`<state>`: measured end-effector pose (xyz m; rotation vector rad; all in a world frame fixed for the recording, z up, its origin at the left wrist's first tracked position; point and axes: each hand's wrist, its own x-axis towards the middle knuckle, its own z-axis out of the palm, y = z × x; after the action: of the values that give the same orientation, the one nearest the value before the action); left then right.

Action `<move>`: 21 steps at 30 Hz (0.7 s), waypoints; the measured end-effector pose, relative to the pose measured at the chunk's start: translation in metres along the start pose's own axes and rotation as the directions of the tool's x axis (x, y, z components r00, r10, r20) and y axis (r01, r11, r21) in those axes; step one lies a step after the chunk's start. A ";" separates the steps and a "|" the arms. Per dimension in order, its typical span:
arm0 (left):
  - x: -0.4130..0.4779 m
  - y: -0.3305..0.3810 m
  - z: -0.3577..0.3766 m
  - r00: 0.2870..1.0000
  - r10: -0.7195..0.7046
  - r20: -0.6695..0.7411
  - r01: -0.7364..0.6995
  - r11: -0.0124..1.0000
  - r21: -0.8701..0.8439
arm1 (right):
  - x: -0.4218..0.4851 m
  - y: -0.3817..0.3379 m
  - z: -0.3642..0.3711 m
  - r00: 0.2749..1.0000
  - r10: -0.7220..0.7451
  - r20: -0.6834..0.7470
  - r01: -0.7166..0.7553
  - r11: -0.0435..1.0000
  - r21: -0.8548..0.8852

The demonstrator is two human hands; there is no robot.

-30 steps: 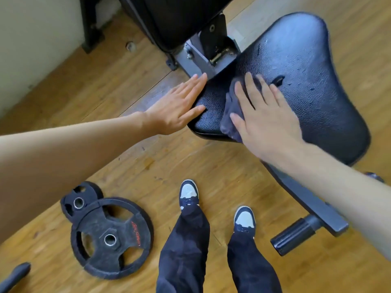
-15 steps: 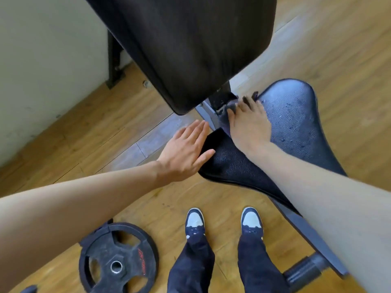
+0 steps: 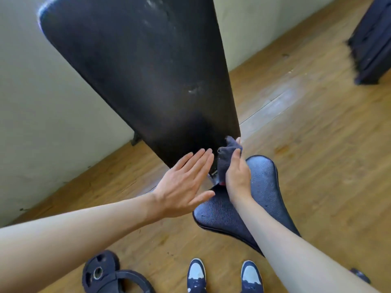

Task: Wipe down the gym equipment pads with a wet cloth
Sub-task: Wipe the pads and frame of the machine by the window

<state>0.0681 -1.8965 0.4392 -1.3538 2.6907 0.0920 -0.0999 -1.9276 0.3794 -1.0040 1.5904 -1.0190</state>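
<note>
A long black back pad [image 3: 148, 66] of a weight bench rises tilted through the middle of the head view. Below it lies the black textured seat pad [image 3: 264, 187]. My right hand [image 3: 238, 176] holds a dark grey cloth [image 3: 227, 153] bunched against the bottom edge of the back pad, thumb over the cloth. My left hand [image 3: 186, 182] is open with straight fingers, its fingertips at the lower left edge of the back pad, above the near end of the seat pad.
Black weight plates [image 3: 105, 273] lie on the wooden floor at the bottom left, beside my shoes [image 3: 196, 273]. A pale wall runs along the left. A dark piece of furniture [image 3: 372, 39] stands at the far right.
My right hand lifted the cloth off the seat pad up to the bottom of the back pad. The view tilted upward. My left hand rose from the seat's edge toward the back pad.
</note>
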 end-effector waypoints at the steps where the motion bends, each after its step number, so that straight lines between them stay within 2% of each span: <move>1: 0.004 -0.004 -0.019 0.999 -0.013 -0.039 0.014 0.999 0.041 | 0.003 -0.016 0.002 0.997 -0.079 0.005 0.078 0.995 0.059; 5: 0.016 -0.026 -0.098 0.986 -0.028 -0.164 0.060 0.978 0.197 | 0.017 -0.082 0.014 0.965 -0.260 -0.044 0.264 0.948 0.180; 9: 0.025 -0.056 -0.172 0.961 -0.011 -0.275 0.094 0.952 0.291 | 0.018 -0.157 0.024 0.929 -0.364 -0.063 0.365 0.883 0.296; 13: 0.037 -0.089 -0.243 0.925 -0.010 -0.381 0.156 0.921 0.357 | 0.024 -0.232 0.032 0.878 -0.457 -0.145 0.478 0.809 0.342; 16: 0.043 -0.118 -0.284 0.919 -0.063 -0.388 0.191 0.934 0.302 | 0.037 -0.276 0.036 0.871 -0.431 -0.236 0.490 0.793 0.361; 18: 0.047 -0.141 -0.307 0.920 -0.140 -0.367 0.226 0.953 0.203 | 0.046 -0.299 0.040 0.864 -0.426 -0.268 0.501 0.774 0.386; 21: 0.056 -0.175 -0.333 0.934 -0.211 -0.289 0.245 0.966 0.085 | 0.058 -0.316 0.056 0.827 -0.485 -0.284 0.558 0.771 0.308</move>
<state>0.1468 -2.0827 0.7615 -1.7442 2.6712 -0.3004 -0.0147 -2.0890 0.6492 -1.1254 1.1928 -1.7849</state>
